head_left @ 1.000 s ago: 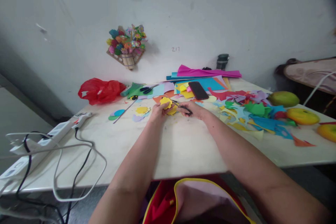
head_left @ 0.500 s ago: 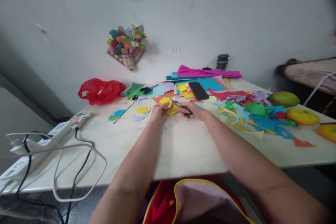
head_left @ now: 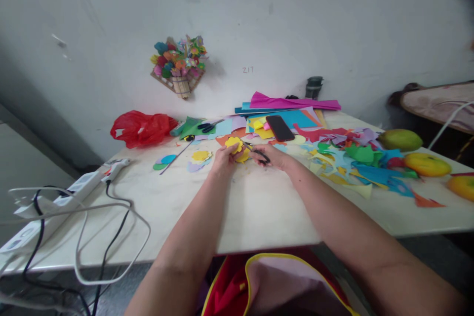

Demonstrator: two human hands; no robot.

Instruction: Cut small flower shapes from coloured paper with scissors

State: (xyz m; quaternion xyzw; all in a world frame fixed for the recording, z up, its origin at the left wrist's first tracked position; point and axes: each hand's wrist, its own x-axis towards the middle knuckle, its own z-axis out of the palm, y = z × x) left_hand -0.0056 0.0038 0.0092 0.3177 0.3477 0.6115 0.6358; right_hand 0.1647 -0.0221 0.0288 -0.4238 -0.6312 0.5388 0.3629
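Note:
My left hand (head_left: 224, 157) pinches a yellow paper flower (head_left: 233, 144) with a scalloped edge, above the middle of the table. In my right hand (head_left: 273, 156) is a pair of scissors (head_left: 262, 156) with dark handles, fingers wrapped round the grips. The blades point left and meet the flower's right edge; whether they are apart is too small to tell. More yellow paper (head_left: 243, 156) shows just below the flower. Left of my left hand lie other yellow paper flowers (head_left: 201, 156) beside lilac pieces (head_left: 195, 166).
Colourful paper scraps (head_left: 365, 155) and mangoes (head_left: 427, 164) cover the right side. Behind my hands lie a phone (head_left: 280, 128), paper sheets (head_left: 296, 119) and a second pair of scissors (head_left: 210, 126). A red plastic bag (head_left: 142, 128) and a power strip (head_left: 55, 212) with cables are at left.
The scissors and my right hand have shifted very slightly at the flower's edge. My left hand keeps the flower in nearly the same place.

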